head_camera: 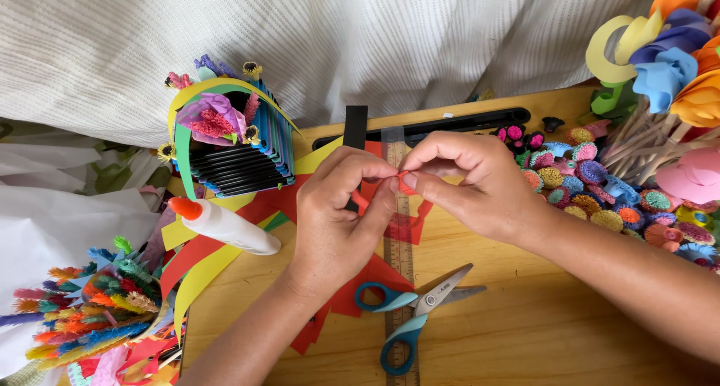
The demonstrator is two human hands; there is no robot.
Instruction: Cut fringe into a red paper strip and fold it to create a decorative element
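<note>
Pinching red paper strip point(403, 182) between left hand point(341, 213), right hand point(469, 182) fingertips

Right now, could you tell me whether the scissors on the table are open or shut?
Open: the scissors lie with their blue handles spread apart and blades slightly parted, untouched.

The 2 hands (left hand point(334, 221), right hand point(469, 183)) and forearms are bare, ringless, sleeveless.

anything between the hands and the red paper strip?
Nothing visible. Left hand and right hand both already pinch the red paper strip at their fingertips, above the clear ruler. Scissors and glue bottle lie aside.
</note>
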